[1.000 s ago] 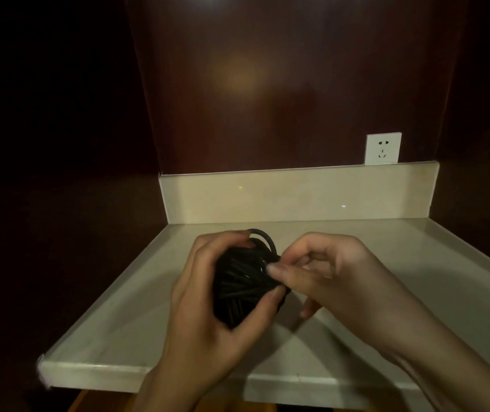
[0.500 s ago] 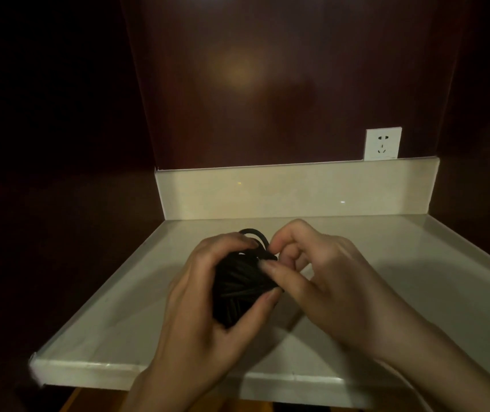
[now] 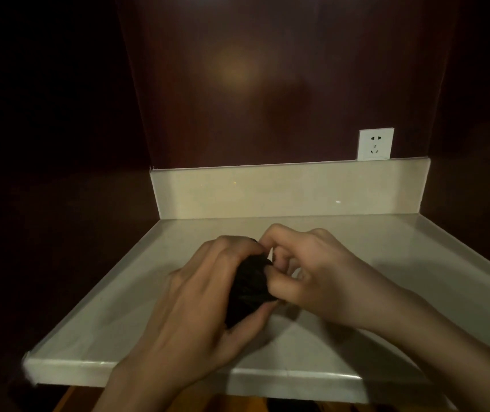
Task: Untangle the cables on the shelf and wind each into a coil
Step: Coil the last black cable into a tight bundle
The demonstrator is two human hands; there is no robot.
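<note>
2 hands in view, 1 cable bundle, 1 shelf, 1 wall socket.

Black cable bundle: a single dark wound lump, held just above the shelf, roughly mid-width and nearer the front edge than the back lip. Individual strands too dark to count; can't tell if it's 1 cable or more.

Left hand: fingers curled over the top and left side of the bundle, thumb wrapped under it at the front, so it grips the lump. Wrist comes in over the front edge, left of centre.

Right hand: fingers bent inward, tips pressed to the bundle's right side & top, thumb against the lump lower down; pinching at the cable there. Exactly which strand it has is hidden by the fingers. Forearm crosses the front edge toward the right corner.

The 2 hands touch or nearly touch at the bundle's top.

Shelf: pale, glossy, w/ a raised lip along the back edge and low rims on the left & right sides. Set in a dark red-brown wood alcove.

Socket: 1 white plate on the back wall, just above the back lip, near the right rear corner, well apart from the hands.
</note>
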